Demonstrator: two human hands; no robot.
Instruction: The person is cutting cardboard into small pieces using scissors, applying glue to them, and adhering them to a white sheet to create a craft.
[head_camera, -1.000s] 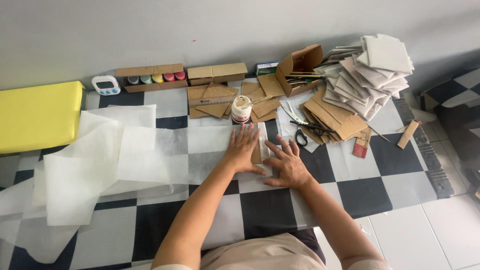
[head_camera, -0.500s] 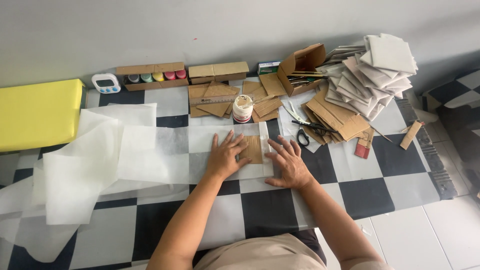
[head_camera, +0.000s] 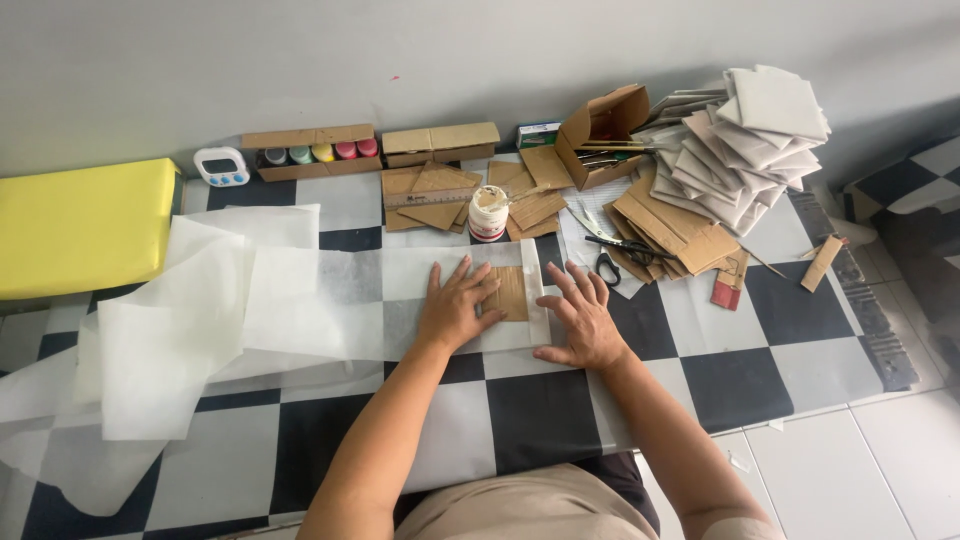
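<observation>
Black-and-white checkered floor mat (head_camera: 520, 400) against grey wall. Brown cardboard square (head_camera: 510, 293) on white tissue paper strip (head_camera: 400, 290), between both hands. Left hand (head_camera: 455, 305) flat, touching its left edge, nearer; right hand (head_camera: 582, 318) flat beside, gripping nothing.

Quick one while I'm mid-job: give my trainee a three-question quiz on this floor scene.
1. True or false: both hands lie flat, holding nothing.
2. What lies between the left hand and right hand? A) scissors B) cardboard square C) timer
3. Which tool lies just beyond the right hand's fingertips?

Key:
1. True.
2. B, the cardboard square, on the translucent paper strip.
3. The black scissors.
</observation>
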